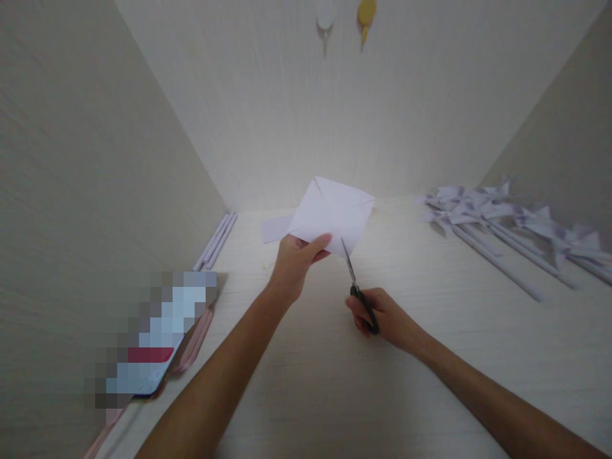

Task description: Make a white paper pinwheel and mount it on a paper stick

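Observation:
My left hand point(300, 258) pinches the lower left edge of a square sheet of white paper point(335, 210), thumb on top. The sheet is held up above the table, and short slits run in from its two far corners. In my right hand point(377, 312) is a pair of scissors point(365, 309) with black handles, fingers wrapped through the loops. The blades reach over the corner of the sheet nearest me. Whether they are parted cannot be made out. Partly behind the sheet, another white paper piece point(276, 229) lies on the table.
Several white paper pinwheels point(478, 207) on rolled paper sticks lie at the right. Several rolled paper sticks point(215, 241) rest at the left wall, near a blurred-out device point(167, 338) in a pink holder point(194, 344). White and yellow hooks point(366, 13) hang on the back wall.

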Motion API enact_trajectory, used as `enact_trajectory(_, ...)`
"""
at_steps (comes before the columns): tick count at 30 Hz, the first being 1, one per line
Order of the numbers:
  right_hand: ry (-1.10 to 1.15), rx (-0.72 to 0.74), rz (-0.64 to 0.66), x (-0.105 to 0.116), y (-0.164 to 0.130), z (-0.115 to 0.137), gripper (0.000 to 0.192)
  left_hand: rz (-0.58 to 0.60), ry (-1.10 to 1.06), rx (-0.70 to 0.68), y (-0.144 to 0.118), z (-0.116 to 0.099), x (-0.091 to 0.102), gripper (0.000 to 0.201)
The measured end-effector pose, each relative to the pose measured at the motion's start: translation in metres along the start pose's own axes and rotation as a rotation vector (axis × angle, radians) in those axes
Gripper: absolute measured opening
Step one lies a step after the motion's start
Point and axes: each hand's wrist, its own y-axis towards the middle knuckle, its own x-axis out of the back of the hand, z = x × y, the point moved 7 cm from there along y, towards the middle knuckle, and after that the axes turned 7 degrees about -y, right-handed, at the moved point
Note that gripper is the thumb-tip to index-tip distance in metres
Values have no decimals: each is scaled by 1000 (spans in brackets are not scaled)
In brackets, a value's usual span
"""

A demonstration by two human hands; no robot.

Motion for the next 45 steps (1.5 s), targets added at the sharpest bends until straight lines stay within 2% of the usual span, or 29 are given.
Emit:
enact_trajectory(13,-45,56,-55,8,-1,9,53,76,7,87,-5,16,-9,30)
enact_trajectory(30,-5,-19,-55,5,1,2,52,62,11,93,-4,17,-7,30)
enact_trajectory(45,8,5,-53,5,1,3,50,75,11,87,-4,16,-7,32)
